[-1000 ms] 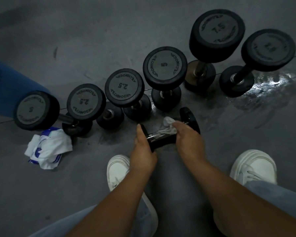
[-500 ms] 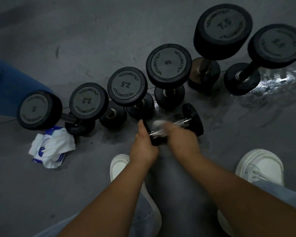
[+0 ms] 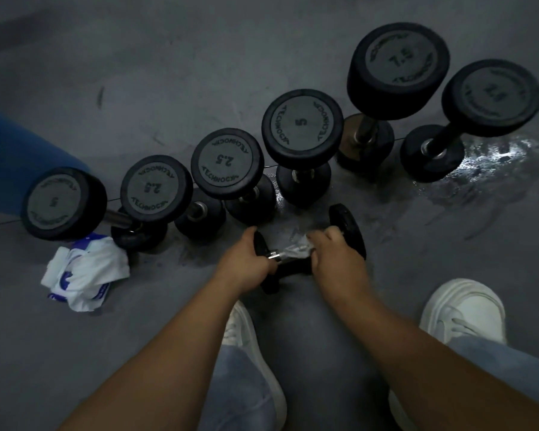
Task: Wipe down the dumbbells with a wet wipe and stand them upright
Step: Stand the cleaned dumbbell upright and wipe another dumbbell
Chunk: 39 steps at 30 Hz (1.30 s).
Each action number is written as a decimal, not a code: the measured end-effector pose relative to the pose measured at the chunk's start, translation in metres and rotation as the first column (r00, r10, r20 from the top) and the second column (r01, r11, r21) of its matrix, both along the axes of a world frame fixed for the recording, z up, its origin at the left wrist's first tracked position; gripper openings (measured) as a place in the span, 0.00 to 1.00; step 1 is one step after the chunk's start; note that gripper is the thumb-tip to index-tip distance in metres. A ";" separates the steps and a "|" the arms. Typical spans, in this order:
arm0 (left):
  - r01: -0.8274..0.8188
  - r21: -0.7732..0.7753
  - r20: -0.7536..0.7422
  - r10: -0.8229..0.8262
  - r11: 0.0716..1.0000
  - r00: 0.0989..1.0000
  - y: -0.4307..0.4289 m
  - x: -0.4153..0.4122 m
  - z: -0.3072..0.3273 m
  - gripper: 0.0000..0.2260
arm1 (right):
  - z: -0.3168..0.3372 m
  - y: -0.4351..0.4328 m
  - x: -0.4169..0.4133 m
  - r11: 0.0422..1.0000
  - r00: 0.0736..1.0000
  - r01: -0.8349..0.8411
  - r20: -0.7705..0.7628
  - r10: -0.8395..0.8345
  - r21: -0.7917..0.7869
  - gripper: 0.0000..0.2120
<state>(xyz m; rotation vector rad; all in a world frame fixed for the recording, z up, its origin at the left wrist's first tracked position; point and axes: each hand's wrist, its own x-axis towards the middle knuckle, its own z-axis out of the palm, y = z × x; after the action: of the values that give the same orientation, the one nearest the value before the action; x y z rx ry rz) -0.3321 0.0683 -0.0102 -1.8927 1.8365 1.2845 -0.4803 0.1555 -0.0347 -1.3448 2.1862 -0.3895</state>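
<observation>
While we wipe its handle:
left hand (image 3: 246,265) grips the dumbbell (image 3: 347,225), right hand (image 3: 336,262) pinches the wet wipe (image 3: 296,248) in its fingers (image 3: 324,236); standing it upright comes next.

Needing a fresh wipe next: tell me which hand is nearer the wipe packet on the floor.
Left. The left hand grips one end of the small dumbbell, with the wipe packet off to its left; the right hand holds a wet wipe against it, farther right.

Gym floor, row of upright rubber dumbbells (image 3: 302,127), dark rubber flooring (image 3: 168,57)
</observation>
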 end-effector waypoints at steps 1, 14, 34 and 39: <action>0.028 0.007 0.014 -0.028 1.000 0.999 0.000 0.001 -0.001 0.41 | -0.002 0.004 0.002 1.000 1.000 0.004 0.001 -0.004 0.003 0.15; -0.172 -0.009 -0.209 0.166 0.985 0.964 0.027 0.001 -0.016 0.46 | -0.002 0.004 0.015 0.963 0.994 -0.085 -0.049 0.101 0.254 0.26; -0.234 -0.044 -0.217 0.220 0.971 0.951 0.036 0.004 -0.018 0.46 | -0.007 0.033 0.023 0.988 1.000 -0.011 0.011 0.009 0.153 0.40; -0.288 -0.007 -0.266 0.276 0.957 0.924 0.032 0.005 -0.020 0.46 | 0.002 0.009 0.029 0.927 0.931 -0.358 0.123 0.345 0.113 0.30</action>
<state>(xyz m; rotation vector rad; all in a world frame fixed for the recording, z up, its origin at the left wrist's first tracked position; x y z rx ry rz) -0.3272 0.1001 -0.0306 -2.1652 1.7676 1.6724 -0.4517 0.1646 -0.0331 -1.5667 1.8045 -0.1653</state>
